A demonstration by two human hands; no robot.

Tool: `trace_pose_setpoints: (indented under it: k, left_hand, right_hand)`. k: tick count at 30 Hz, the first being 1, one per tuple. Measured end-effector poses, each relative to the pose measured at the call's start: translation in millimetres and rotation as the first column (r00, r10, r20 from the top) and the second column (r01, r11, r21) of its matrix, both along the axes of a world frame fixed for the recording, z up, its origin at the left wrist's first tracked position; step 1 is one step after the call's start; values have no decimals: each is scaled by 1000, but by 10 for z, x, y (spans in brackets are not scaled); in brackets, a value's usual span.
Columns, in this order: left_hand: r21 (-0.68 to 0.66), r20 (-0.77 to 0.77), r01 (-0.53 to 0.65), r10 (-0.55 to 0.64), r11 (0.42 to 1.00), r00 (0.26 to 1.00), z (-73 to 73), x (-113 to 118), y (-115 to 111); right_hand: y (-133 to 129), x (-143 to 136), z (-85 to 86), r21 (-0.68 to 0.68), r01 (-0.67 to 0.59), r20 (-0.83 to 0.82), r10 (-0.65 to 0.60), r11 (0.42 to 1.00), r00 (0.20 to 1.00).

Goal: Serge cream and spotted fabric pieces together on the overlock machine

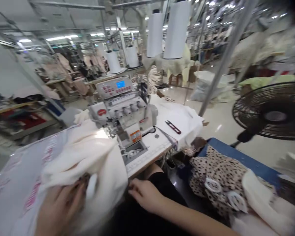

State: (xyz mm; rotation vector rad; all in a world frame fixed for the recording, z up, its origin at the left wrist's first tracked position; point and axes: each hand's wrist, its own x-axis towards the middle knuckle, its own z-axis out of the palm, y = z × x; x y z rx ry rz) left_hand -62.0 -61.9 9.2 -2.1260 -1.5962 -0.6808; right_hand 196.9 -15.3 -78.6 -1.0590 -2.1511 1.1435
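A cream fabric piece (98,154) lies bunched over the left of the sewing table and drapes off its front edge. My left hand (61,203), blurred, grips it at the lower left with bent fingers. Between those fingers shows a bit of dark-spotted cloth, beside a small white oval piece (91,186). My right hand (147,195) is at the table's front edge, close to the fabric's right side. Its fingers are curled together, and what they hold, if anything, is hidden. An overlock sewing machine (125,114) with a lit blue display stands beyond both hands.
Thread snips (173,127) lie on the white tabletop right of the machine. Spotted garment pieces (216,173) with white parts rest on a blue stool (221,147) at right. A black fan (272,111) stands behind. White thread cones (177,29) rise above the table.
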Motion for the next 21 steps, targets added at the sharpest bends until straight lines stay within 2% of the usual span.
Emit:
trace_pose_setpoints:
  k: [3, 5, 8, 11, 14, 17, 19, 21]
  left_hand:
    - [306, -146, -25, 73, 952, 987, -21, -11, 42]
    - [352, -181, -10, 78, 936, 980, -17, -6, 149]
    - [246, -244, 62, 0, 967, 970, 87, -59, 282]
    - [109, -266, 132, -99, 985, 959, 349, -58, 305]
    - [-35, -325, 153, -156, 988, 933, 698, 141, 265]
    - [-148, -354, 184, -225, 972, 908, 947, 451, 227]
    - [-189, -339, 185, -241, 965, 909, 984, 620, 222]
    - [-205, -316, 161, -221, 965, 923, 918, 718, 258]
  right_hand:
    - [20, 29, 185, 122, -36, -149, 55, 992, 987]
    - [37, 16, 299, 190, -42, -190, 79, 981, 979]
    - [103, -27, 407, 272, 0, -251, 71, 962, 965]
    - [227, -86, 496, 393, 129, -361, 23, 911, 932]
    - [388, -191, 620, 531, 284, -442, -25, 799, 896]
    - [552, -332, 736, 660, 331, -442, -8, 675, 897]
    - [639, -402, 784, 749, 310, -423, 62, 586, 904]
    - [695, -431, 813, 812, 274, -399, 146, 515, 905]
